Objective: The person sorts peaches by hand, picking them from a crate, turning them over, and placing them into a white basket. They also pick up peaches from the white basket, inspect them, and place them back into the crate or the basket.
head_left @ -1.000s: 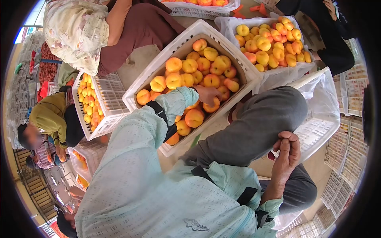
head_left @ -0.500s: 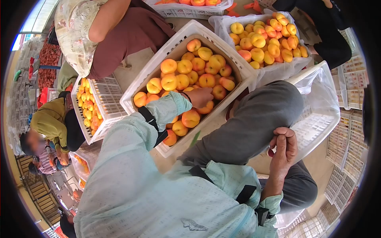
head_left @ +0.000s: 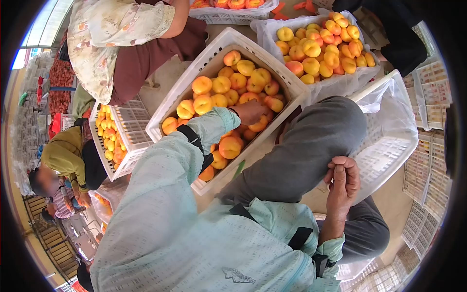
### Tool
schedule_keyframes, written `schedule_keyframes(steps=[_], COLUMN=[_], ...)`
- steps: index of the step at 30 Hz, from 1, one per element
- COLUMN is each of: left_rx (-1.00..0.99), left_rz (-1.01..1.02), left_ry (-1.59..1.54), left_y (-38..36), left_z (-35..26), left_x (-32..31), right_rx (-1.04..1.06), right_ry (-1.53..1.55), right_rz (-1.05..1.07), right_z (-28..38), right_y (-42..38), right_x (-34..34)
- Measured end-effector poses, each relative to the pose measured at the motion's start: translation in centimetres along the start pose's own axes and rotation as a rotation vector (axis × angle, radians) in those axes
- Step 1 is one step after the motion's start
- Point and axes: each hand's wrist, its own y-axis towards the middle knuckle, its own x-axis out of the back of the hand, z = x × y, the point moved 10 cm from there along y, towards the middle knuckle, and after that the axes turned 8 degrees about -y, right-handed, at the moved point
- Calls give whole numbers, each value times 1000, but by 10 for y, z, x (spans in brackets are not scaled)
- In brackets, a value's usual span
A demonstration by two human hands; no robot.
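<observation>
My left hand (head_left: 250, 112) reaches into a white plastic crate (head_left: 160, 104) lined with cardboard. Yellow-and-red peaches (head_left: 230, 147) fill much of it. The back of the hand faces up over the fruit, and its fingertips are hidden among the peaches, so its grip does not show. Above my right knee, my right hand (head_left: 343, 179) is closed, thumb pressed against curled fingers. Something small and pale may show at its fingertips, too small to make out. Beside this hand stands a white crate (head_left: 384, 155) with a clear plastic liner.
Behind my knee, a plastic-lined crate (head_left: 316, 90) holds more peaches. Another crate of peaches (head_left: 138, 121) stands tilted at the left. A person in a flowered top (head_left: 129, 24) is close at the upper left, and a dark-clothed person (head_left: 401, 44) at the upper right. Stacked crates (head_left: 433, 151) line the right.
My left hand has shifted slightly up and left within the crate. The dark red bit at my right fingertips no longer shows. The person in the flowered top has moved an arm rightward.
</observation>
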Motion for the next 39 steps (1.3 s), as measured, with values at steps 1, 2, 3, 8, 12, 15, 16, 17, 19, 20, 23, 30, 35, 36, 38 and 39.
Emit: schedule_keyframes(steps=[1,2,3,8,12,15,16,17,19,20,23,30,35,36,38,39], left_rx=[-7,-12,-20,-117,-14,-60,-107,-53,-112,84,30,-650,-362,-326,-319,-326], left_rz=[18,21,7,-83,-86,-95,-75,-20,-209,-352,-765,-367,-249,-244,31,10], left_ry=[15,16,-52,-241,-169,-150,-149,-232,-169,-362,-757,-1008,-1211,-1214,-1244,-1293], left_y=[3,1,-4,-6,-4,-9,-7,-15,-23,-25,-36,67,177,177,180,186], left_z=[1,-1,-3,6,4,-5,6,-11,-4,-4,-61,-366,-378,-374,-385,-380], left_x=[-4,-2,2,11,11,15,6,20,47,80,192,220,126,122,113,112], right_rx=[0,-1,15,2,-63,-63,-37,-22,32,49,-44,-235,-323,-340,-387,-424], right_ry=[-7,-7,-5,52,62,65,32,10,-48,-144,-429,-1201,-1361,-1357,-1319,-1277], right_rz=[-3,-9,-4,21,81,130,124,54,-87,-136,-146,518,684,703,699,681], right_z=[0,-1,0,-4,-10,-9,-5,-2,11,14,-6,-266,-372,-383,-396,-400], right_y=[0,1,1,5,5,12,18,26,46,59,107,152,100,98,102,102], right_x=[0,1,0,0,-3,13,27,52,103,130,177,160,147,145,147,152])
